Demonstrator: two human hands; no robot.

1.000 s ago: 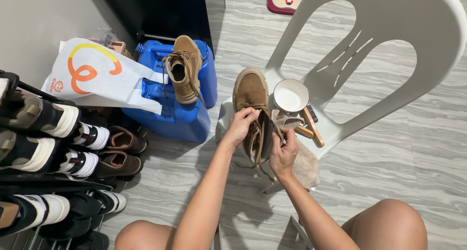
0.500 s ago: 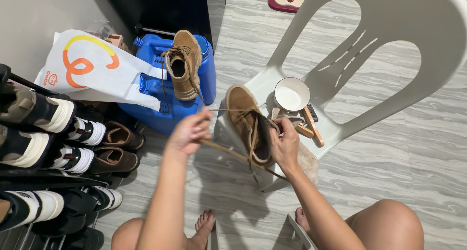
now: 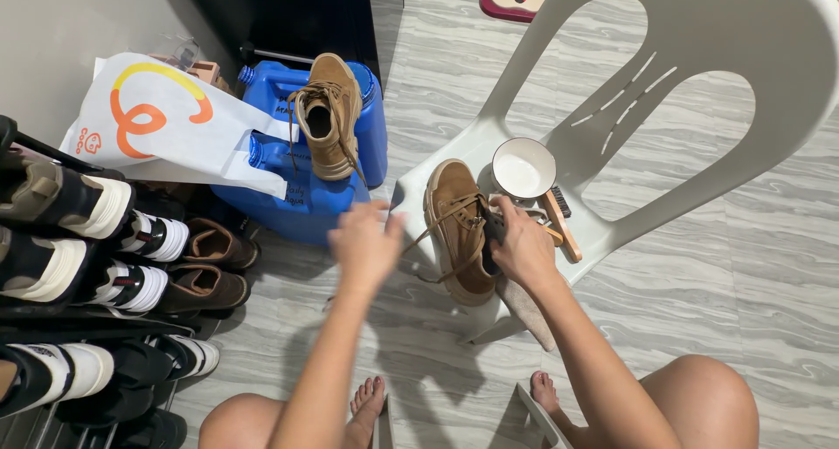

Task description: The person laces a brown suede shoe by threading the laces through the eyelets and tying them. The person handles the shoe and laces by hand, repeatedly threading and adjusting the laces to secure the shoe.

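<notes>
A brown suede lace-up shoe lies on the front edge of a white plastic chair's seat, toe pointing away from me. My right hand grips the shoe at its opening. My left hand is blurred, just left of the shoe, fingers spread, beside the loose tan laces that trail off the shoe toward it. A beige cloth hangs off the seat under the shoe. The matching shoe stands on blue plastic jerrycans.
On the seat behind the shoe are a white bowl and a wooden-handled brush. A white bag with an orange pattern and a rack of shoes fill the left. My knees and bare feet are at the bottom.
My left hand had pulled a lace out to the left; it has now swung back toward the shoe with the lace slack. The shoe has been set flatter on the seat.
</notes>
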